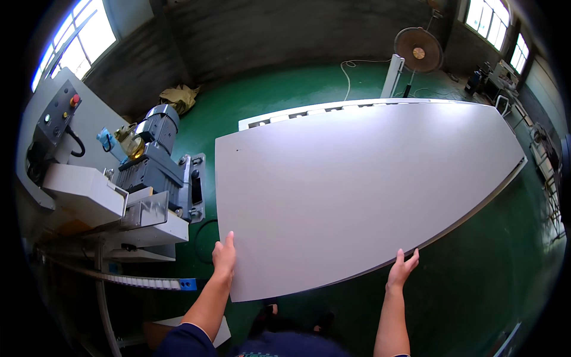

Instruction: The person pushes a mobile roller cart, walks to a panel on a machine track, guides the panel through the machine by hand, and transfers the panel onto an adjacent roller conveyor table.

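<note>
A large flat light-grey panel (357, 190) lies level in front of me, with a small dark mark near its far left corner. My left hand (225, 257) grips its left edge close to the near corner, thumb extended along the edge and the other fingers hidden. On the long near edge, my right hand (403, 271) is closed around the rim, its fingertips partly showing and the rest out of sight. Beneath the far side of the panel, a white slotted rail (297, 112) sticks out; what else supports the panel is hidden.
On the left stands a machine with a grey motor (159, 128), a control box (56, 119) and a white housing (86, 190). A curved rail with a blue end (188, 284) juts toward my left forearm. A round fan (419, 50) stands beyond the panel on the green floor (238, 95).
</note>
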`<action>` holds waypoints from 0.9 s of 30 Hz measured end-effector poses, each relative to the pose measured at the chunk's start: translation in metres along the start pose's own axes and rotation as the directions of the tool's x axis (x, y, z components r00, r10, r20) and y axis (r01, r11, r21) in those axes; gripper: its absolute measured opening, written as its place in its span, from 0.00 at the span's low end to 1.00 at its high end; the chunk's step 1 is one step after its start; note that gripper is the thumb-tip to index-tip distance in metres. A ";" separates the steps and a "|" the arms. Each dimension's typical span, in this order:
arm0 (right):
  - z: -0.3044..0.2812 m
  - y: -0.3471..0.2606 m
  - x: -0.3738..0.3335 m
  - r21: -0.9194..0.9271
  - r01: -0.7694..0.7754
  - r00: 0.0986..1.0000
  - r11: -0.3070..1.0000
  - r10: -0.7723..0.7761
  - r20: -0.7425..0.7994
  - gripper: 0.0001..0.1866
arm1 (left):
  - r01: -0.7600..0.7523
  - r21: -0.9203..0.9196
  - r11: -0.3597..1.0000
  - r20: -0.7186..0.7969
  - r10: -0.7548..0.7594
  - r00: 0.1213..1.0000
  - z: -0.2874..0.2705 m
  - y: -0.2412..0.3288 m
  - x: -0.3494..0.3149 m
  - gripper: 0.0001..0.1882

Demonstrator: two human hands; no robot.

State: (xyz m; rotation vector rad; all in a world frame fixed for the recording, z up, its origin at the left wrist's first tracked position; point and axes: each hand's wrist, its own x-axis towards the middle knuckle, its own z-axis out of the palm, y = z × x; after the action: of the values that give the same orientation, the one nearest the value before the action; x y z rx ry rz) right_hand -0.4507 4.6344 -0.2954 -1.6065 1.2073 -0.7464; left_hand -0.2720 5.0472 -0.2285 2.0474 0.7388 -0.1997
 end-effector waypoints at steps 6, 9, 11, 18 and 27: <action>0.026 -0.008 0.004 -0.057 0.023 0.997 0.998 -0.027 -0.074 0.35 | -0.101 -0.004 0.995 0.038 0.101 0.994 0.028 0.035 0.050 0.37; 0.032 -0.004 0.012 -0.054 0.052 0.996 0.997 -0.056 -0.073 0.35 | -0.138 -0.114 0.984 0.043 0.144 0.989 0.043 0.049 0.059 0.33; 0.044 -0.016 0.010 -0.065 0.019 0.998 0.998 -0.023 -0.061 0.36 | -0.134 -0.167 0.977 0.083 0.149 0.985 0.041 0.055 0.066 0.32; 0.018 -0.012 0.019 -0.060 0.032 0.995 0.998 -0.038 -0.089 0.34 | -0.129 -0.255 0.958 0.175 0.177 0.969 0.063 0.070 0.050 0.27; -0.181 0.199 -0.035 -0.093 -0.452 0.851 0.887 0.398 -0.342 0.20 | -0.125 -0.389 0.913 0.298 0.253 0.921 0.066 0.065 0.067 0.32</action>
State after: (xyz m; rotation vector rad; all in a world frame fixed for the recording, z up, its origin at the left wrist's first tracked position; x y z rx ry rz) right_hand -0.6918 4.5974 -0.4139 -1.3030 1.8326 -0.6327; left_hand -0.1708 4.9961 -0.2467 1.6573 0.3229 -0.2763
